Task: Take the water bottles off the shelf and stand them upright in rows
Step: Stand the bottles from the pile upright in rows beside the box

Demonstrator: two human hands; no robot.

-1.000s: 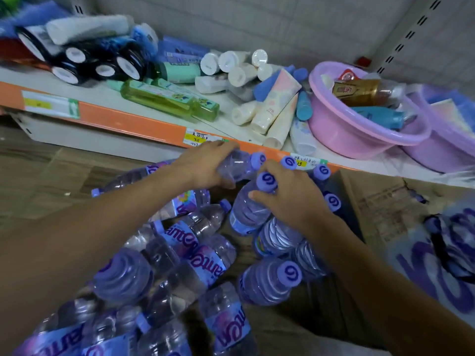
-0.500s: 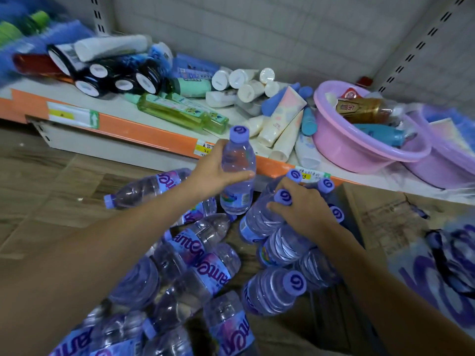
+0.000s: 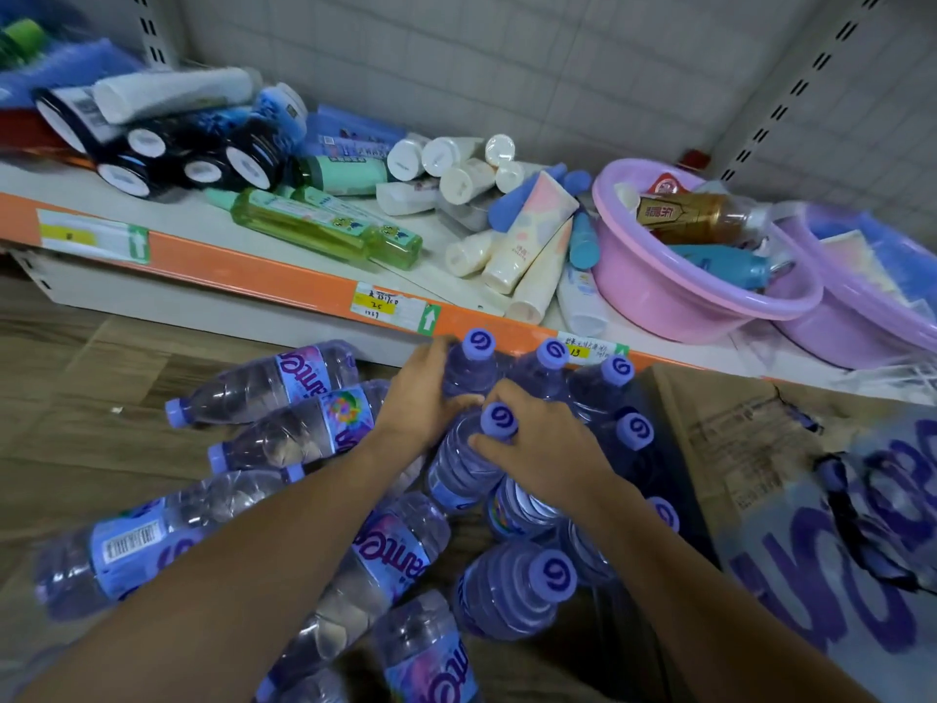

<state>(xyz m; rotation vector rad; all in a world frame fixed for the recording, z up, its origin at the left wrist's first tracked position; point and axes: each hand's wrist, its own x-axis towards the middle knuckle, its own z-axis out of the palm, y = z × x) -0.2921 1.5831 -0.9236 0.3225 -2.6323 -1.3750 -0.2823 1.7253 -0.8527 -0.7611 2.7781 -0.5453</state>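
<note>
Nearest the camera, loose water bottles [image 3: 390, 545] lie on their sides across the wooden floor [image 3: 66, 378], caps pointing various ways. Just right of them stands a cluster of upright bottles [image 3: 517, 586], purple caps up, beside a cardboard box [image 3: 735, 438]. The right hand [image 3: 547, 449] rests over this cluster, its fingers curled around the neck of one upright bottle [image 3: 464, 464], just under its cap. The left hand [image 3: 431, 393] grips the shoulder of the rear bottle [image 3: 471, 367], fingers wrapped round it, at the far left corner of the standing group; whether its base touches the floor cannot be told. Beyond, the orange-edged shelf [image 3: 263, 276] carries tubes [image 3: 527, 246], green bottles [image 3: 324, 225] and a pink basin [image 3: 674, 291].
</note>
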